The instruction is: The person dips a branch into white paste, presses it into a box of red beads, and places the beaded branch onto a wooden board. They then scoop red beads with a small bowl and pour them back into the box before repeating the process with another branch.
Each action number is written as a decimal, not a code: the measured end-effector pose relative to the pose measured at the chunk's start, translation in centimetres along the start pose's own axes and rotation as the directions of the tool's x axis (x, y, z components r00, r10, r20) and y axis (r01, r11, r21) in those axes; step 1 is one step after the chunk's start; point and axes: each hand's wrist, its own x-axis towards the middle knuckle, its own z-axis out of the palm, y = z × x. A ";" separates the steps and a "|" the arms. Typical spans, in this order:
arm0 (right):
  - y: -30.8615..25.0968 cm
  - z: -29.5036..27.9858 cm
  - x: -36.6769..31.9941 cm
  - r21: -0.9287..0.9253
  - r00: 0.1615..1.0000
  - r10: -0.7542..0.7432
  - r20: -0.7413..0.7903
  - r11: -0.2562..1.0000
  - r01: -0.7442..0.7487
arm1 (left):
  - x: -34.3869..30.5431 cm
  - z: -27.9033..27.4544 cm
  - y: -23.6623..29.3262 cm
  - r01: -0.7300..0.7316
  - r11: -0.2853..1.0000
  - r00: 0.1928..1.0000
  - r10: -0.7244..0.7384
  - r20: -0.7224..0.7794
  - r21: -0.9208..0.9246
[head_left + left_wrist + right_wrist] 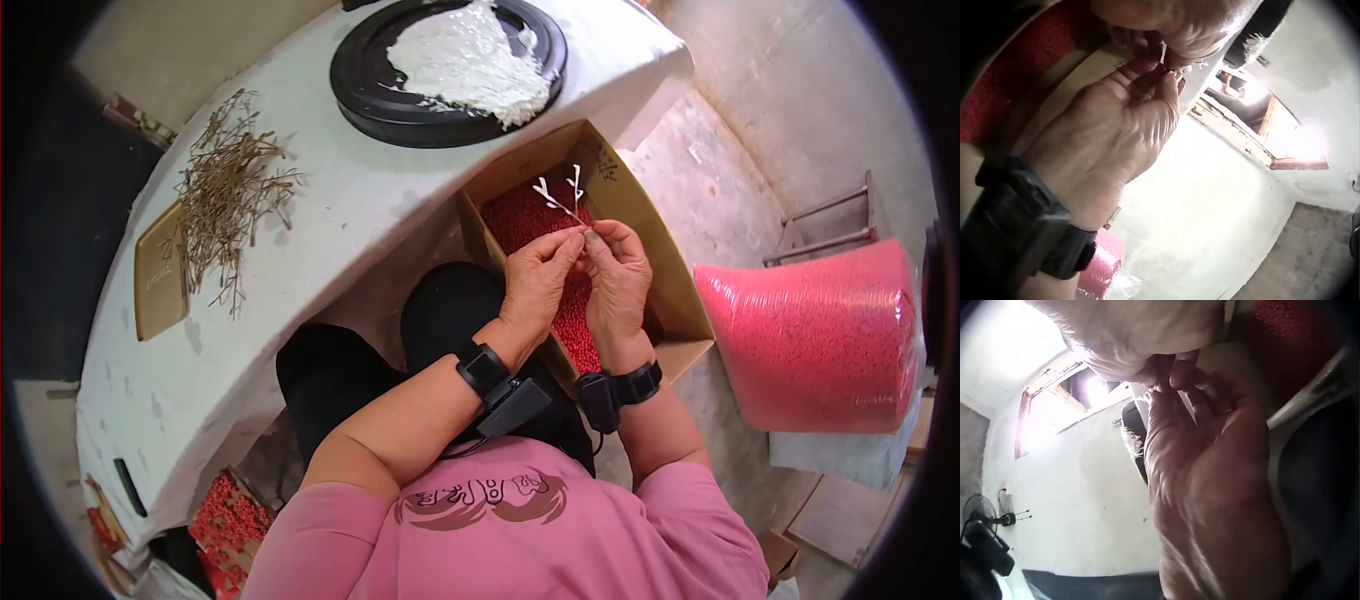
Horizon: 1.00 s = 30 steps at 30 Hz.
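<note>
White-tipped twig [574, 212] sits above the open cardboard box [682, 290], not touching the red beads [520, 215] inside. Left hand [537, 278] and right hand [618, 278] pinch its stem, fingertips meeting. From my remote feed, I judge the step as close stem work (contact itself hidden by fingers). Next move likely wants one pinch steady, the other adjusting. Beyond: tabletop [330, 190], white paste [465, 60], bare twigs [230, 190].

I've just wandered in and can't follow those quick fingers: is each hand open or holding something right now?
Left hand: closed, fingertips pinching the white-tipped twig.
Right hand: closed, fingertips pinching the same twig.
</note>
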 end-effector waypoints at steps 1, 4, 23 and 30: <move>0.4 -0.3 -0.3 -0.007 1.000 0.016 -0.013 1.000 -0.016 | -0.1 0.1 -0.4 0.036 0.999 0.999 -0.037 -0.018 -0.036; 1.6 -0.8 -0.7 -0.052 1.000 0.019 -0.005 0.998 -0.020 | 0.3 -0.5 -1.8 0.097 0.990 0.992 -0.104 -0.073 -0.099; 10.7 -13.7 13.8 -0.963 0.912 0.398 0.104 0.270 -0.008 | 2.6 -5.9 -0.9 -0.429 0.262 0.868 0.386 0.313 0.865; 24.1 -18.8 12.4 -0.923 0.719 0.695 0.014 -0.268 0.277 | 4.0 -6.7 -2.1 -0.512 0.264 0.840 0.355 0.411 0.818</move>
